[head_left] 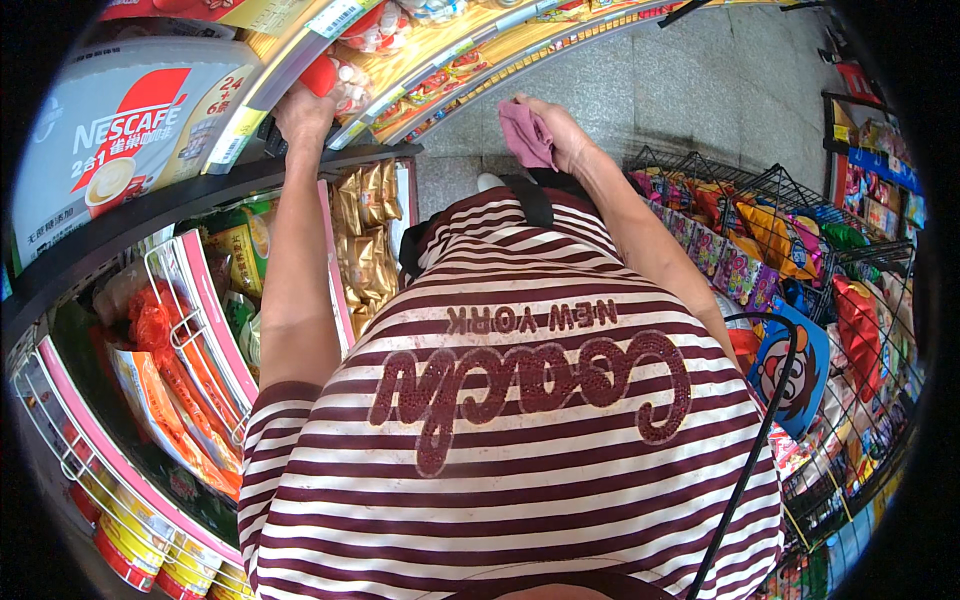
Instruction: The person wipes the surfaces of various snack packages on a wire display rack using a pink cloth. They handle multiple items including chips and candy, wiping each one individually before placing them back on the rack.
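The 2 hands are working well apart from each other. The right hand (565, 140) is gripping a crumpled mauve cloth (526, 136), its fingers closing around the fabric, and the cloth is hanging above the grey tiled floor (575, 65), near the shelf front. The left hand (305, 112) is resting at the edge of the shelf (430, 68) with its fingertips by a red object (319, 75); the fingers are partly hidden, so I cannot tell whether they are clamping it or only touching it.

Beside that hand, red-and-white goods (352, 88) are standing on the shelf, and to its left a big pale box (125, 150) with a printed cup is filling the corner. Below the left forearm, gold packets (372, 235) are hanging in a row, and farther left a wire basket (75, 405) with a pink-and-white edge strip is holding orange packets (165, 390). Yellow-and-red tins (133, 540) are sitting lower still.

The person is wearing a maroon-and-white striped shirt (510, 500), and a black cord (745, 480) is running down its right side. Beyond the right forearm, a black wire rack (775, 185) is holding many bright packets, purple ones (725, 255) among them. More stocked shelving (880, 180) is standing at the far right.
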The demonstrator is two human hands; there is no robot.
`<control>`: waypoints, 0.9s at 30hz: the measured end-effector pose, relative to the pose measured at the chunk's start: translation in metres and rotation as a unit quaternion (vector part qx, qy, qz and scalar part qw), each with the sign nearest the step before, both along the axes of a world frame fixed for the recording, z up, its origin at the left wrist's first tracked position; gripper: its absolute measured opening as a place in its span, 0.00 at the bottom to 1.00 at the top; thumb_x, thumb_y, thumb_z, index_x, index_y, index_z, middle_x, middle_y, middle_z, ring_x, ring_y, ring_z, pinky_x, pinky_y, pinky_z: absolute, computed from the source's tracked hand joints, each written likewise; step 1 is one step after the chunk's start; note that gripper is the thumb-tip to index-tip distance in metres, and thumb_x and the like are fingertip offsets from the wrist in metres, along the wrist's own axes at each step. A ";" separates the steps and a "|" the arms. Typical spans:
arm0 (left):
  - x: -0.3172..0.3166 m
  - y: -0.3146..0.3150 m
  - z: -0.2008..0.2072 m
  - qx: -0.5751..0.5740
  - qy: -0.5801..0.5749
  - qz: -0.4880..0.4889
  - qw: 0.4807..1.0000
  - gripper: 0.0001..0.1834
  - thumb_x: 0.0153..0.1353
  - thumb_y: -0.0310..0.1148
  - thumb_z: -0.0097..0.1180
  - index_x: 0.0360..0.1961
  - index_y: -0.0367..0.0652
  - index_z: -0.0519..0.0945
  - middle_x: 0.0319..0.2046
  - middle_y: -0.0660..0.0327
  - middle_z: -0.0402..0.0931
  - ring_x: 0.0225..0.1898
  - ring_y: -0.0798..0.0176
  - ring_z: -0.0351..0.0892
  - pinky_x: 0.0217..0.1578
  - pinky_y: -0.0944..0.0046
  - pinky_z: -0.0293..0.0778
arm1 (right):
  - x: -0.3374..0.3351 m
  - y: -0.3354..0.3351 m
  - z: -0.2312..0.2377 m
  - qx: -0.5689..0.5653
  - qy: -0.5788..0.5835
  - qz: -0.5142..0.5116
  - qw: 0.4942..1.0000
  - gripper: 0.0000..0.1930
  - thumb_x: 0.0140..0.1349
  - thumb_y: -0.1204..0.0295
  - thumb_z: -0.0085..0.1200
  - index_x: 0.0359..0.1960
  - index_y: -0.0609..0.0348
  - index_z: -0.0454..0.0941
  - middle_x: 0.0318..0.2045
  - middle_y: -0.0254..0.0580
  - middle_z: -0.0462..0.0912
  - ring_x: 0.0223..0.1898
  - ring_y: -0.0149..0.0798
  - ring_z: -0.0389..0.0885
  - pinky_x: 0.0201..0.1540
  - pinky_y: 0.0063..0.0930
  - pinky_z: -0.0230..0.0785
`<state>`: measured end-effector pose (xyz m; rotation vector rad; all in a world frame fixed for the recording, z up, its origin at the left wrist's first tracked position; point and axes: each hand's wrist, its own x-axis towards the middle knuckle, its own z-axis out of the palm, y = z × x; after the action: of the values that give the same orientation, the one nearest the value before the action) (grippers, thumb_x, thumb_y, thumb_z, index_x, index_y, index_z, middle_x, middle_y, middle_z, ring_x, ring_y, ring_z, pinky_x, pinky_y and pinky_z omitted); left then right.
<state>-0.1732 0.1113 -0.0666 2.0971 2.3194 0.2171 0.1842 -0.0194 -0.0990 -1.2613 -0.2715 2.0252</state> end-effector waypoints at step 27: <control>0.086 -0.104 0.044 0.115 -0.228 -0.137 0.957 0.52 0.37 0.45 0.80 0.63 0.41 0.65 0.57 0.45 0.63 0.61 0.45 0.66 0.60 0.45 0.70 | -0.021 0.005 -0.008 -0.016 -0.012 0.005 1.000 0.18 0.73 0.58 0.49 0.41 0.62 0.81 0.28 0.43 0.84 0.24 0.36 0.82 0.25 0.30 0.77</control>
<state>-0.0870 0.0076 -0.0226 2.1415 1.7923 0.8952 0.1630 -0.0141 -0.1069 -1.3072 -0.2587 2.0300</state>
